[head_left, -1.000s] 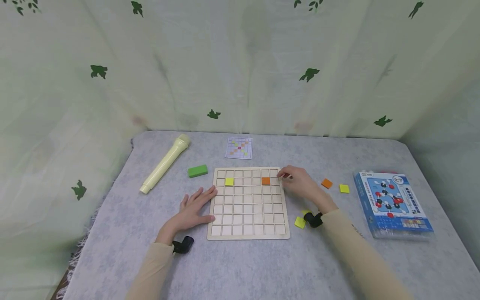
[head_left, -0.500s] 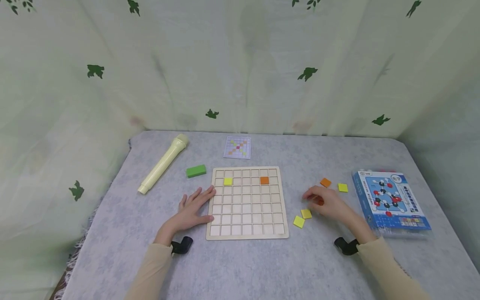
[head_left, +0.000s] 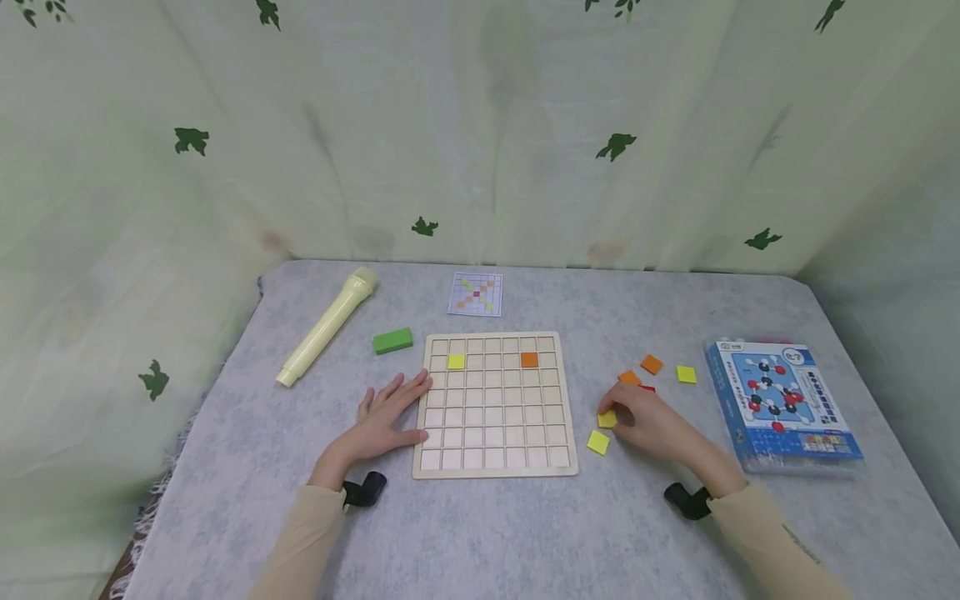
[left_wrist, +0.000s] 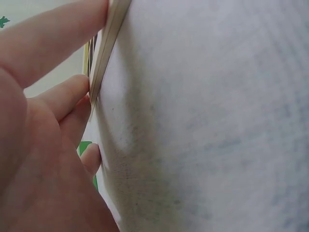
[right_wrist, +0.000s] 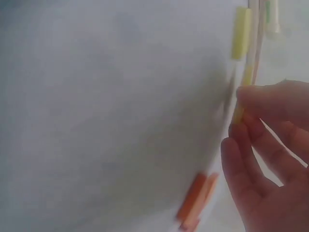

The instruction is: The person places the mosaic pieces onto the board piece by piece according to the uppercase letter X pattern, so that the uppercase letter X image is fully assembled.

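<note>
My left hand [head_left: 382, 427] lies with spread, straight fingers against the left edge of the wooden grid board [head_left: 495, 477]. In the left wrist view, fingertips touch that board's rim [left_wrist: 102, 63]. One yellow tile [head_left: 457, 362] and one orange tile [head_left: 529, 360] sit in the second row of squares. To the right of the board, my right hand [head_left: 651, 423] pinches a yellow square tile [head_left: 606, 420] between thumb and fingers, low at the tabletop. Another yellow tile [head_left: 597, 442] lies just in front of it. Orange tiles [head_left: 628, 378] and a partly hidden red tile [head_left: 648, 388] lie behind the hand.
A pattern card [head_left: 476, 294] lies behind the board. To the left are a green block [head_left: 392, 341] and a cream microphone-shaped tube [head_left: 326, 327]. A blue boxed molecule set [head_left: 783, 408] stands at the right, near a separate yellow tile [head_left: 686, 374].
My right hand has left the board's right edge, moved right to the loose tiles, then dropped slightly forward onto a yellow one. The left hand stays on the board.
</note>
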The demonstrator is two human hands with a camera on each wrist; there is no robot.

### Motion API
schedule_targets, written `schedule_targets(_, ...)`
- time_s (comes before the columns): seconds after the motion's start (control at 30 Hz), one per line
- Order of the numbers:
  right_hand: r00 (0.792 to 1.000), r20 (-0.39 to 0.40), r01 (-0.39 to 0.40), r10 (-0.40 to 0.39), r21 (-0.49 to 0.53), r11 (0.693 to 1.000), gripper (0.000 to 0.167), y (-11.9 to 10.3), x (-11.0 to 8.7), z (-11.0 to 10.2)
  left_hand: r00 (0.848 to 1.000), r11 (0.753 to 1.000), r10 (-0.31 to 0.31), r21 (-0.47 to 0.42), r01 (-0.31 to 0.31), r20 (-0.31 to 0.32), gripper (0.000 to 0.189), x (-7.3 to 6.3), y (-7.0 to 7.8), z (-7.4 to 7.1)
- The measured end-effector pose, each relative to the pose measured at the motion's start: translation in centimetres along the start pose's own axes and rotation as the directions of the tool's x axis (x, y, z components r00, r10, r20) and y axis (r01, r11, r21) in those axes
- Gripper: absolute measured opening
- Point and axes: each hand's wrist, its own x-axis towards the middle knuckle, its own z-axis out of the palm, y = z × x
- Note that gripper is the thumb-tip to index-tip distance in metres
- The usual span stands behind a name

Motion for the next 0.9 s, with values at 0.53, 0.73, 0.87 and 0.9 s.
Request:
schedule_targets(0.53, 0.987, 0.099, 0.114, -0.124, 0.095, 0.989, 0.020, -7.6, 11.7, 3.0, 1.000, 1.000, 0.012, -0.017, -0.012, -0.001, 0.080, 0.0, -0.2, 0.0)
schedule_targets(0.73, 0.978, 0.125, 0.165, -0.165, 0.007, 0.986, 0.022, -9.2, 14.7, 4.8, 1.000, 1.000, 0.003, -0.010, -0.003, 0.002, 0.080, 0.0, -0.2, 0.0)
schedule_targets(0.87, 0.975, 0.149, 0.175, -0.166, -0.052, 0.983, 0.021, -10.0, 15.5, 5.7, 1.000, 1.000, 0.001, -0.007, -0.001, 0.001, 0.079, 0.0, -0.2, 0.0)
schedule_targets(0.9, 0.975, 0.152, 0.171, -0.160, -0.063, 0.983, 0.020, -10.2, 15.5, 5.8, 1.000, 1.000, 0.001, -0.007, -0.001, 0.000, 0.079, 0.0, -0.2, 0.0)
